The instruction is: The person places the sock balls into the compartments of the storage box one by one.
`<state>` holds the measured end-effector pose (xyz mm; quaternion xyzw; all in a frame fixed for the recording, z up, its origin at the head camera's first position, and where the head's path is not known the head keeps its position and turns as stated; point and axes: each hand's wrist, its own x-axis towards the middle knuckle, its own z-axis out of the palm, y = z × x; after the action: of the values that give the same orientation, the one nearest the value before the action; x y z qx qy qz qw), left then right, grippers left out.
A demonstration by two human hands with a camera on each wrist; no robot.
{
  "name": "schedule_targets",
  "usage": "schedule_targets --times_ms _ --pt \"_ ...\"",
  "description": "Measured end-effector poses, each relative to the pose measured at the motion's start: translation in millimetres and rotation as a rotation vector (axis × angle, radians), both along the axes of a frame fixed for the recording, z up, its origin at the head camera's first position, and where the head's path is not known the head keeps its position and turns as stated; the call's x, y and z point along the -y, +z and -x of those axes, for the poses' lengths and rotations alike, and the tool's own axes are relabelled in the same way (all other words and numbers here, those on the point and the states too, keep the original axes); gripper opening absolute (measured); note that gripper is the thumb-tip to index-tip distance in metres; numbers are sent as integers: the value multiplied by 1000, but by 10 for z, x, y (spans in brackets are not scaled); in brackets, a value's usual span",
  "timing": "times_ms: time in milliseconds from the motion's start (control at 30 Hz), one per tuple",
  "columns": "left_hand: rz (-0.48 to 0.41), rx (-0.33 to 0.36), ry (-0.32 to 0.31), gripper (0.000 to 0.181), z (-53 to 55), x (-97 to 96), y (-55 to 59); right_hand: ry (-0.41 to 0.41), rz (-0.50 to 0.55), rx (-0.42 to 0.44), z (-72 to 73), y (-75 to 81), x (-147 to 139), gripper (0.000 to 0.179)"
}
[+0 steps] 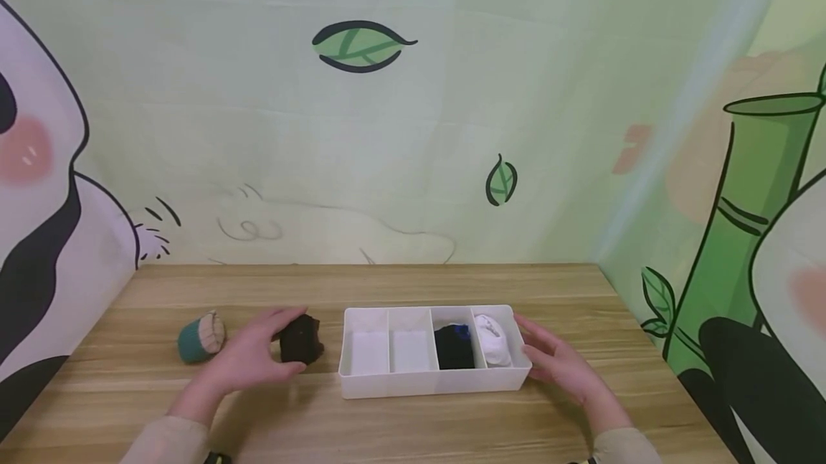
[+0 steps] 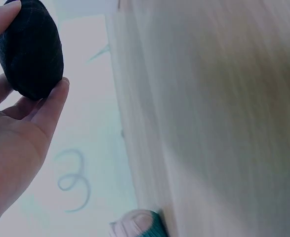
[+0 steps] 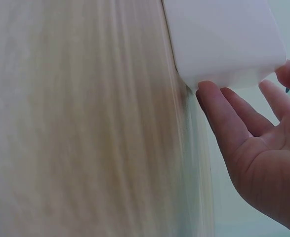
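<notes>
My left hand (image 1: pixel 254 353) holds a dark rolled-up pair of socks (image 1: pixel 301 340) between thumb and fingers, left of the white box. The left wrist view shows the same dark bundle (image 2: pixel 33 49) raised above the table. With its fingertips, my right hand (image 1: pixel 561 367) touches the right end wall of the white divided box (image 1: pixel 445 382); in the right wrist view those fingers (image 3: pixel 224 111) are fairly straight against the box (image 3: pixel 224 39). A black rolled sock bundle (image 1: pixel 454 349) with a blue patch and a white one (image 1: pixel 492 342) occupy the two right compartments. The two left compartments hold nothing.
A teal and beige rolled sock bundle (image 1: pixel 202 338) lies on the wooden table (image 1: pixel 387 435), left of my left hand. Behind the table's far edge hangs a backdrop (image 1: pixel 413 163) printed with leaves, pandas and bamboo.
</notes>
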<state>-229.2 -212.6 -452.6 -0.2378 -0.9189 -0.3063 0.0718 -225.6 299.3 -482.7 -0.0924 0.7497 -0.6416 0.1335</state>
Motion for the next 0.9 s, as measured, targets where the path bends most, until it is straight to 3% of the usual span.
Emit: schedule_targets --times_ms 400,900 --pt "-11 2 -17 85 -61 -201 110 4 -1 -6 -5 -6 1 62" --pt "-58 -50 -77 85 -28 -440 134 -4 -14 -9 3 -7 -2 61"
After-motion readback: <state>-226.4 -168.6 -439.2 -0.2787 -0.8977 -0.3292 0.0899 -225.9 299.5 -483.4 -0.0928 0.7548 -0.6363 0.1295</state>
